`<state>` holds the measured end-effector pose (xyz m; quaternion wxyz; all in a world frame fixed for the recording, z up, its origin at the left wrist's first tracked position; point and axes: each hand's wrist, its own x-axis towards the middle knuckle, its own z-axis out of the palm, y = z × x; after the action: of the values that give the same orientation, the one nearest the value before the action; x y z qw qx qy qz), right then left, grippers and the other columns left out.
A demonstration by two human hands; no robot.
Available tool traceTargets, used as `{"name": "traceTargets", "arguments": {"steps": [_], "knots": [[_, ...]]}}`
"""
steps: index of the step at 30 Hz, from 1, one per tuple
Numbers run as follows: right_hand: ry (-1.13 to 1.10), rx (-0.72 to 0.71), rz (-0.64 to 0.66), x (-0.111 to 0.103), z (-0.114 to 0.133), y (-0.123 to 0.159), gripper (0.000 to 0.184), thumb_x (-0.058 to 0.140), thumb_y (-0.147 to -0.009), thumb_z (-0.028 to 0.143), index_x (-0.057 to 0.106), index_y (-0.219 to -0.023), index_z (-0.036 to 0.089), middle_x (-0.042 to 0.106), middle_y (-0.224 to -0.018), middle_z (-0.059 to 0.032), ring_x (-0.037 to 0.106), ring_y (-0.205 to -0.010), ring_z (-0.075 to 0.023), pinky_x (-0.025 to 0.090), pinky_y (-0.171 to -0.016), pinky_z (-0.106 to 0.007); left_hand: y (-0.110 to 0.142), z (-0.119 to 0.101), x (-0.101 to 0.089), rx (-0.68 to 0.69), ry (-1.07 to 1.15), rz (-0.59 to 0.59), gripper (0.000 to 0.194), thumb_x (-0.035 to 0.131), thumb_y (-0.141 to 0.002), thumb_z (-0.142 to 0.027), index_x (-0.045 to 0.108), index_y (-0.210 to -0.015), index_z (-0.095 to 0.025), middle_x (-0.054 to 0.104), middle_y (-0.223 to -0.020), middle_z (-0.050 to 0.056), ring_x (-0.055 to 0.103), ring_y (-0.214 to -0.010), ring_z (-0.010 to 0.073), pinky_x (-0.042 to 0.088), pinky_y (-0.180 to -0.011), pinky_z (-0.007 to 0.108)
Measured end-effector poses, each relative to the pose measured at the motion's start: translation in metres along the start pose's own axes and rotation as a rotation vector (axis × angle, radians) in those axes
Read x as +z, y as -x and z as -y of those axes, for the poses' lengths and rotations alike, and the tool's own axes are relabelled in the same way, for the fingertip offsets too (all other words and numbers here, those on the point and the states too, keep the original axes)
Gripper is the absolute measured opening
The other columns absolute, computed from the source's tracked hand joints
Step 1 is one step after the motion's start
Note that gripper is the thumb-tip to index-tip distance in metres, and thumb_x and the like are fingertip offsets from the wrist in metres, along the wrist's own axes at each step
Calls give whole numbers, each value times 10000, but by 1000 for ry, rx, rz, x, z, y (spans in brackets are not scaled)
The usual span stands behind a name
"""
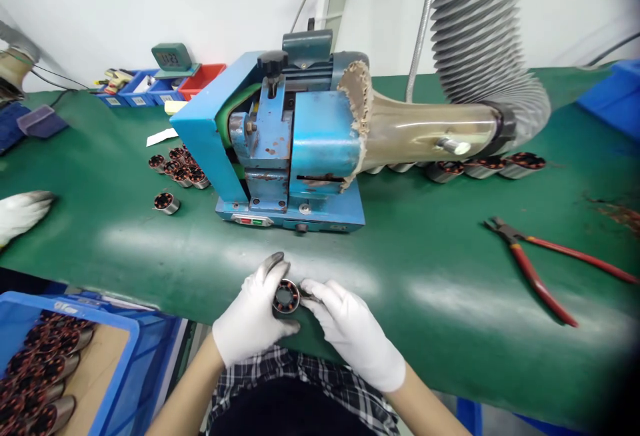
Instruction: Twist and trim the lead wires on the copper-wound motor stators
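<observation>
In front of my body, my left hand, in a white glove with darkened fingertips, curls around a motor stator. The stator is a metal ring with copper windings, its round opening facing up. Close to its right side, my gloved right hand has thumb and fingers pinched together; what lies between the fingertips is too small to make out. Farther ahead stands a blue belt-driven machine with red and green buttons. To its left, a single stator sits apart from a cluster of stators.
Red-handled cutting pliers lie open on the green bench at right. A duct leads from the machine, with more stators behind it. A blue bin holds stators at lower left. Another person's gloved hand rests at far left.
</observation>
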<state>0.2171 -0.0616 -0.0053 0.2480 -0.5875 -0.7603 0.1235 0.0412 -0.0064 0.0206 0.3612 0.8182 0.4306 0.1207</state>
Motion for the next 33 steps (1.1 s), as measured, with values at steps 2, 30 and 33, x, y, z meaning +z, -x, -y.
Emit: {"name": "traceTargets", "arguments": {"steps": [2,30,33], "knots": [[1,-10,-41,0,0,1,293,338,-905,163,603,-1029,148,549,-686,-51,537,-557,-154,463,-538,-256,-1,5,-2,-23,-12,-15,624,766,-565,-215,510,-1133,-259,381,-1362,77,399,-1201,322,343,-982,482],[-895,439,112,-70,45,-24,293,474,-814,313,454,-545,201,466,-514,29,477,-503,-128,372,-525,-254,27,-44,-31,159,223,-285,401,600,-721,-51,584,-1043,-289,509,-1129,41,505,-1068,204,444,-907,322],[-1143,509,192,-70,46,-25,291,503,-789,381,455,-569,196,472,-458,42,441,-423,-108,355,-459,-235,25,-42,-27,104,145,-296,552,643,-671,-47,505,-1142,-298,486,-1169,50,495,-1087,216,427,-939,355]]}}
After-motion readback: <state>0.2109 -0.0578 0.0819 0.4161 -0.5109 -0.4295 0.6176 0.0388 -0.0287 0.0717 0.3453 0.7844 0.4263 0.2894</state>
